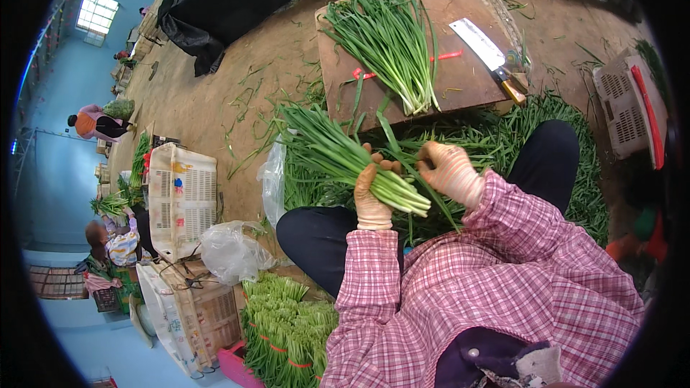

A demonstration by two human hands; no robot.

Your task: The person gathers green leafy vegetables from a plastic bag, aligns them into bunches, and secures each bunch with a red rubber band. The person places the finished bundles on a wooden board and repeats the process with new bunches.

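Note:
My left hand point(373, 194), in a striped work glove, grips a bunch of long green garlic chives or similar leafy stalks point(345, 153), pale stem ends pointing right. Just right of it, my right hand point(444, 170), gloved too, pinches a loose green leaf point(401, 153) between thumb and fingers. Beyond them, a larger pile of the same stalks point(385, 43) lies on a brown board point(345, 64), over a red tie point(447, 56). A cleaver point(478, 46) with a wooden handle rests at the board's right side.
Loose leaves point(571, 172) are heaped around my knees. Bundles with red bands point(291, 328) stand at lower left, near white plastic crates point(183, 199) and a clear plastic bag point(234, 250). Another crate point(620, 108) is at right. Other people point(116, 242) are at the far left.

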